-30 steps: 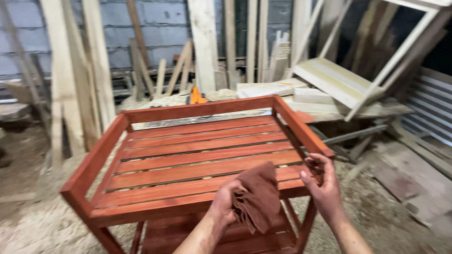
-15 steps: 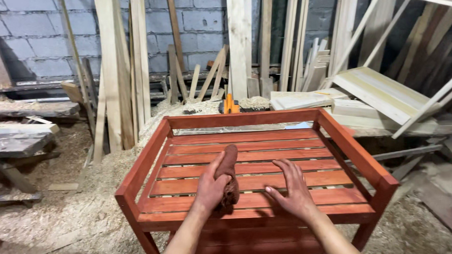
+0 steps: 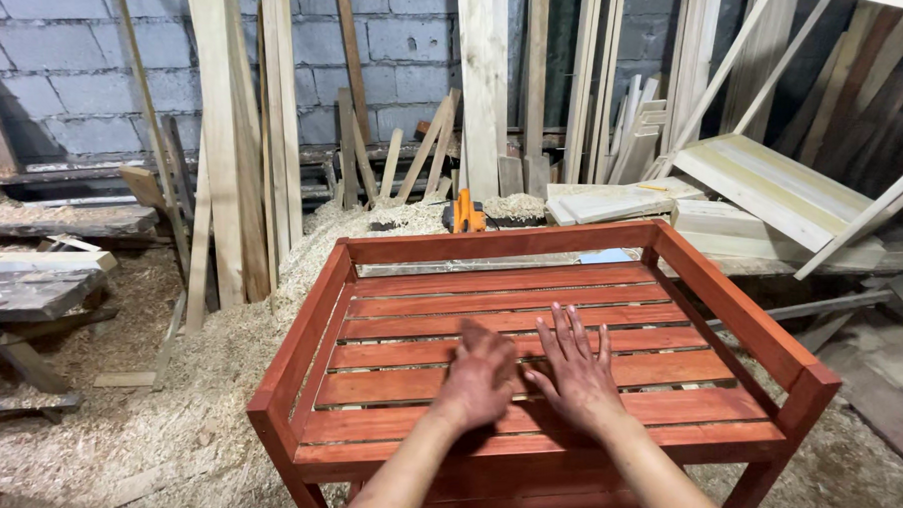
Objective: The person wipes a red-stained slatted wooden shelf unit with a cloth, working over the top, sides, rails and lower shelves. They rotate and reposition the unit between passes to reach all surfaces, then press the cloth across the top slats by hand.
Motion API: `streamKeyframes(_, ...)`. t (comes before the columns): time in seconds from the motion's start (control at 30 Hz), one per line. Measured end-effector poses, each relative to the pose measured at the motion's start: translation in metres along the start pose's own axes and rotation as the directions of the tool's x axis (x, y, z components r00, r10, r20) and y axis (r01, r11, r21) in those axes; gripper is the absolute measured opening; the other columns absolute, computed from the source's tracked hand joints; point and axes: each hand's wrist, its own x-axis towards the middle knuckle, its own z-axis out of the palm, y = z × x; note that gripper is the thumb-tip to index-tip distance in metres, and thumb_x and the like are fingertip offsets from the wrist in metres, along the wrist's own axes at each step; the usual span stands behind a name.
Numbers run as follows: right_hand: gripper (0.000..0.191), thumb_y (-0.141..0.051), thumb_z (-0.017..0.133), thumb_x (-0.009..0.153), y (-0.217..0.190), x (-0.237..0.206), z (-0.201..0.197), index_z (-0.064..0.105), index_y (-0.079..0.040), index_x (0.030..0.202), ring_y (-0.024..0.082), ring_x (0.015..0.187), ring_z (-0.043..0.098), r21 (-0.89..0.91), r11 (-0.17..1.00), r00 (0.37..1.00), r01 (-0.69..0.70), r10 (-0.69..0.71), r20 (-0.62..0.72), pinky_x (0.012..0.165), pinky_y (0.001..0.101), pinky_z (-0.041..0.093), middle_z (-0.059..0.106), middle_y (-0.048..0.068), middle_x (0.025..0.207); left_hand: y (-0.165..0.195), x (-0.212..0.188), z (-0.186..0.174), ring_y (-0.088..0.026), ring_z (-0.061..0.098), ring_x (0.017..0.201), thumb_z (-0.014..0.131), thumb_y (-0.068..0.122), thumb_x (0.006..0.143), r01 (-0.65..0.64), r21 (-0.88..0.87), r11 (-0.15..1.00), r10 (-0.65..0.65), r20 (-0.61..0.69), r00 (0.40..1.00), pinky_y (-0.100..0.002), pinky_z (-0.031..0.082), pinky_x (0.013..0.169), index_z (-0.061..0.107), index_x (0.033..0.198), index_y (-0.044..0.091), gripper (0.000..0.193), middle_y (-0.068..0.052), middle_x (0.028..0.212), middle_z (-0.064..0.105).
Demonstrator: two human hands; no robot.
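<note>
I judge this as rubbing down the red slatted tabletop (image 3: pixel 423 305). My right hand (image 3: pixel 576 378) lies flat, fingers wide; my left hand (image 3: pixel 476 380) is blurred, so I cannot tell its grip. The far slats call for a longer reach.

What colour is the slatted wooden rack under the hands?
Reddish-brown slatted rack, clearest in the head view.

Slatted top (image 3: pixel 533 301) lying open toward 12 o'clock; raised side rails (image 3: pixel 309 329) bounding it at 9 and 3 o'clock, back rail (image 3: pixel 501 244) closing 12 o'clock. Leaning planks (image 3: pixel 237 141) and sawdust heap (image 3: pixel 302 269) crowding 10 o'clock.
</note>
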Motion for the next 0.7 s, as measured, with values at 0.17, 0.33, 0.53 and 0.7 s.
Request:
streamKeyframes(0.17,0.088,-0.055,0.053,0.091,0.002,-0.002,0.002,0.016,-0.02,0.163,0.03,0.154,-0.005,-0.012,1.0,1.0,-0.002,0.002,0.021,0.115,0.0708,0.0,-0.004,0.01,0.171,0.012,-0.004,-0.007,-0.036,-0.002,0.157,0.049,0.049,0.1,-0.024,0.272,0.962,0.023,0.007,1.0,-0.066,0.007,0.122,0.038,0.155,0.024,0.061,-0.004,0.171,0.016)
streamKeyframes(0.33,0.088,-0.056,0.05,0.092,0.005,0.001,0.004,0.016,-0.014,0.162,0.03,0.154,-0.005,-0.03,0.998,0.998,0.058,-0.059,-0.024,0.115,0.0708,-0.001,-0.004,0.012,0.172,-0.008,-0.005,0.003,-0.023,-0.001,0.156,0.045,0.047,0.099,-0.092,0.525,0.846,0.267,-0.268,0.926,-0.062,0.002,0.12,0.021,0.162,0.013,0.076,-0.005,0.171,0.004)
streamKeyframes(0.53,0.091,-0.054,0.049,0.092,0.004,0.009,0.01,0.016,-0.002,0.158,0.032,0.154,-0.004,-0.026,0.991,0.989,0.129,-0.13,-0.067,0.12,0.0619,0.003,-0.002,0.019,0.166,-0.022,-0.002,0.017,-0.021,-0.003,0.156,0.035,0.05,0.1,0.029,0.6,0.799,0.242,-0.367,0.898,-0.059,-0.002,0.122,0.012,0.161,0.011,0.076,-0.006,0.171,0.0)
streamKeyframes(0.7,0.088,-0.051,0.05,0.092,0.003,0.012,0.01,0.018,0.004,0.154,0.034,0.155,0.0,0.012,0.982,0.972,0.188,-0.184,-0.149,0.121,0.0569,0.005,0.004,0.023,0.166,-0.024,-0.002,0.019,-0.021,-0.005,0.157,0.032,0.051,0.102,0.069,0.631,0.772,0.207,-0.353,0.913,-0.058,-0.005,0.123,0.011,0.162,0.01,0.076,-0.007,0.172,-0.003)
